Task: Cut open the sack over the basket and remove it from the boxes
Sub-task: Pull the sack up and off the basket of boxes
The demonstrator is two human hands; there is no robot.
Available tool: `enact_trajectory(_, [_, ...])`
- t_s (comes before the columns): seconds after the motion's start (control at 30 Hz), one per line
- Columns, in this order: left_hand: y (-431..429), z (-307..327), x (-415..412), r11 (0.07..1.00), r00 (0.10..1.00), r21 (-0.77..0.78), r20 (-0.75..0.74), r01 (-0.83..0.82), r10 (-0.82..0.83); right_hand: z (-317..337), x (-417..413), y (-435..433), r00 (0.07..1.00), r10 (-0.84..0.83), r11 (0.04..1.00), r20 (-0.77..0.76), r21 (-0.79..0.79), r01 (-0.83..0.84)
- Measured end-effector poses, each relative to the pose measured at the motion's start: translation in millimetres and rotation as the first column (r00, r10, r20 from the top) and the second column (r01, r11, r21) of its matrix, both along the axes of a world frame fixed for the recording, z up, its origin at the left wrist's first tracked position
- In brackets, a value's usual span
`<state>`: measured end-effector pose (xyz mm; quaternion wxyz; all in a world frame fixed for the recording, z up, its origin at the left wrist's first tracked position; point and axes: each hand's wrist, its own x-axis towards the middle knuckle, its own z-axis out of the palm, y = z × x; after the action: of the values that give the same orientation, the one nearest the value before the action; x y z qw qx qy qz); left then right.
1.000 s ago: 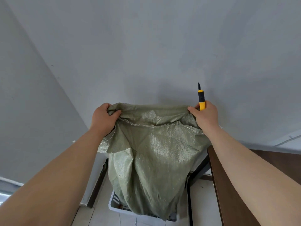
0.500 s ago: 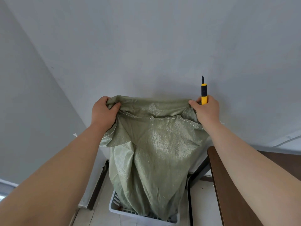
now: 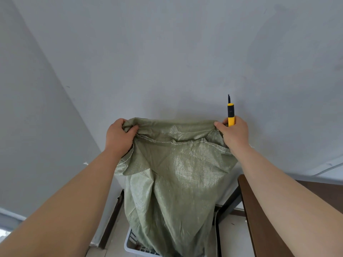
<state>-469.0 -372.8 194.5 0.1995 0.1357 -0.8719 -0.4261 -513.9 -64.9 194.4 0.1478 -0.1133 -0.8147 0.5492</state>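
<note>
A green woven sack (image 3: 172, 182) hangs from both raised hands over a white plastic basket (image 3: 130, 245) on the floor. My left hand (image 3: 118, 134) grips the sack's top left corner. At the top right corner, my right hand (image 3: 233, 132) pinches the fabric and also holds a yellow and black utility knife (image 3: 230, 115), blade pointing up. The sack's lower end drops into the basket and covers it. No boxes are visible; the sack hides whatever lies below it.
A grey wall (image 3: 167, 52) stands close ahead, with a corner on the left. A dark brown table (image 3: 259, 219) edge juts in at the lower right, with a black metal leg (image 3: 228, 206) beside the sack. Pale floor tiles (image 3: 232, 236) show below.
Both hands have lifted the sack slightly higher, drawing its lower end further up out of the basket. The knife stays upright in my right hand.
</note>
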Motion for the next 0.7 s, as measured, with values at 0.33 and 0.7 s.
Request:
enact_trajectory(0.33, [5.2,18.1,-8.5,1.000,0.996,0.006,-0.086,0.002,-0.002,19.2,-1.9,4.6,0.997,-0.028,0.999,-0.075,-0.022,0.027])
enact_trajectory(0.7, [2.1,32.6,-6.8,1.000,0.993,0.015,-0.115,-0.011,0.013,32.8,-0.5,-0.7,0.996,-0.020,0.999,-0.088,-0.034,0.017])
